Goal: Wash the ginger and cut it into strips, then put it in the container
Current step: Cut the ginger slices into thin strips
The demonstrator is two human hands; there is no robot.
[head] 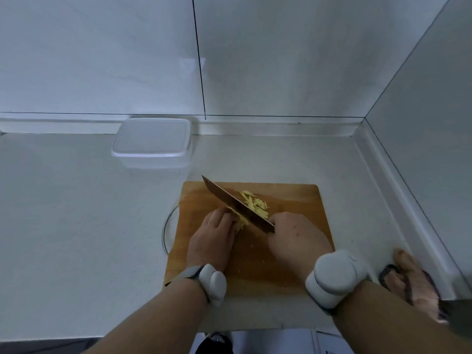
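A wooden cutting board lies on the white counter. On it, my left hand holds down a stack of pale yellow ginger slices with curled fingers. My right hand grips the handle of a cleaver, whose blade slants across the board and rests against the ginger beside my left fingers. A small heap of cut ginger strips lies on the far side of the blade. A clear plastic container with its lid on stands at the back of the counter, left of the board.
A glass rim shows from under the board's left edge. A pinkish cloth lies at the right near the wall corner. Tiled walls close off the back and right. The counter's front edge runs just below my wrists.
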